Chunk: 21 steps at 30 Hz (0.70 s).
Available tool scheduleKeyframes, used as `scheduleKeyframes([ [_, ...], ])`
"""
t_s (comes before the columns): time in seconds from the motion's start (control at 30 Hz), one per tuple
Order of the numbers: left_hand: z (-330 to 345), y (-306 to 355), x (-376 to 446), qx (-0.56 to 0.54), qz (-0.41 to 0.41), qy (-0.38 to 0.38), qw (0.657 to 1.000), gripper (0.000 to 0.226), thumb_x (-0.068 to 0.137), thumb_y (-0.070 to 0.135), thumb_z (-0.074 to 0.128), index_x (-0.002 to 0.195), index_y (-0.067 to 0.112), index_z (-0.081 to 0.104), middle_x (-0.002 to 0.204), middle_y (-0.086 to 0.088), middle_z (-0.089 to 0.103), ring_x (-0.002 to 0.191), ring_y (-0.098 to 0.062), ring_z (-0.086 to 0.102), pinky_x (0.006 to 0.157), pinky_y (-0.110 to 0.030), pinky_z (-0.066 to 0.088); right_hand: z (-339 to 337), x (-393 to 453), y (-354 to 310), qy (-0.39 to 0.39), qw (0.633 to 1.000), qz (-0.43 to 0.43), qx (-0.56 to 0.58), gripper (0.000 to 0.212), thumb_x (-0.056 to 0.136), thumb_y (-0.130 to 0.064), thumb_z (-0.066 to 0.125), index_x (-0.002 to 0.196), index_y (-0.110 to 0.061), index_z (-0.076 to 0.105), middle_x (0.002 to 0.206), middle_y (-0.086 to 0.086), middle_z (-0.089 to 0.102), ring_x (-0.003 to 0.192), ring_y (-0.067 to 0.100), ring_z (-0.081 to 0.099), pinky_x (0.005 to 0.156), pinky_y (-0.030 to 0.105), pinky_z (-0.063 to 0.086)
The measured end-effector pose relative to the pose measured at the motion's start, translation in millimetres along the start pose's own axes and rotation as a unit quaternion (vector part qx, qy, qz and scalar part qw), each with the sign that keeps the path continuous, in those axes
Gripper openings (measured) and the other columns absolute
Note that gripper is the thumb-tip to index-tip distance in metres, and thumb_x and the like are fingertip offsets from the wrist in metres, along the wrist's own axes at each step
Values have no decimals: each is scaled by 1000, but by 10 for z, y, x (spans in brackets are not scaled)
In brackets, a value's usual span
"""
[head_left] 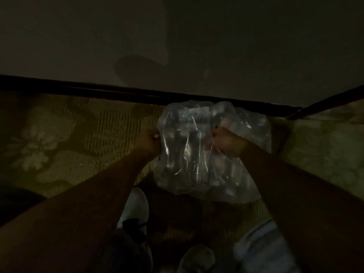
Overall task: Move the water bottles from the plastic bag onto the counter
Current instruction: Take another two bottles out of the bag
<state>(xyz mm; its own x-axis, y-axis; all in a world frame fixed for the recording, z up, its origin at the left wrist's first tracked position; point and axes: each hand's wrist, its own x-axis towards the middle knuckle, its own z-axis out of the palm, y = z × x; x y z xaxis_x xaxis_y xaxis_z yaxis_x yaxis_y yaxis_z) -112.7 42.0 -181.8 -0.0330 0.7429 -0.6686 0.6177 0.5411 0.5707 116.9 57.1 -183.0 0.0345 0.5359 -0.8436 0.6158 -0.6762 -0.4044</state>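
Dim shot — both hands grip clear plastic bag (212, 152).
Left hand (150, 141) pinches its 9 o'clock edge, right hand (226, 141) curled on film at 2 o'clock; water bottles (189, 142) inside — count unclear.

no legible text, bottle labels (192, 113) in bag — too dim, blurred

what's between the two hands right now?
Head view: the clear plastic bag with water bottles inside spans the gap. The left hand and right hand each grip its film.
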Motion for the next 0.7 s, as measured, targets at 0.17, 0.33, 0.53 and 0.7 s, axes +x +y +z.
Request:
scheduleKeyframes([
  [0.17,52,-60,111,200,75,3,977,25,102,19,47,119,4,58,107,-12,64,87,-19,57,70,-25,46,70,153,-73,-7,999,-33,-1,14,87,-26,71,88,-13,67,82,7,67,73,21,65,62,33,54],
  [0.33,90,-116,191,336,107,-13,936,20,97,20,55,114,9,59,113,-8,63,102,-24,62,82,-32,50,167,265,-2,49,987,-48,-143,29,90,-34,65,107,-9,64,108,14,69,93,28,67,82,44,56],
  [0.53,15,-143,162,295,126,-6,947,20,96,15,58,113,6,62,111,-10,65,100,-25,63,81,-30,48,219,216,47,114,949,-39,-292,35,103,-13,40,134,2,46,137,24,51,126,38,50,106,45,40],
  [0.7,-128,-177,87,203,106,-28,973,33,94,18,63,123,5,57,117,-12,61,100,-25,59,72,-27,45,206,195,11,129,938,-36,-319,34,102,-9,40,133,3,48,137,24,52,126,40,51,104,47,39],
])
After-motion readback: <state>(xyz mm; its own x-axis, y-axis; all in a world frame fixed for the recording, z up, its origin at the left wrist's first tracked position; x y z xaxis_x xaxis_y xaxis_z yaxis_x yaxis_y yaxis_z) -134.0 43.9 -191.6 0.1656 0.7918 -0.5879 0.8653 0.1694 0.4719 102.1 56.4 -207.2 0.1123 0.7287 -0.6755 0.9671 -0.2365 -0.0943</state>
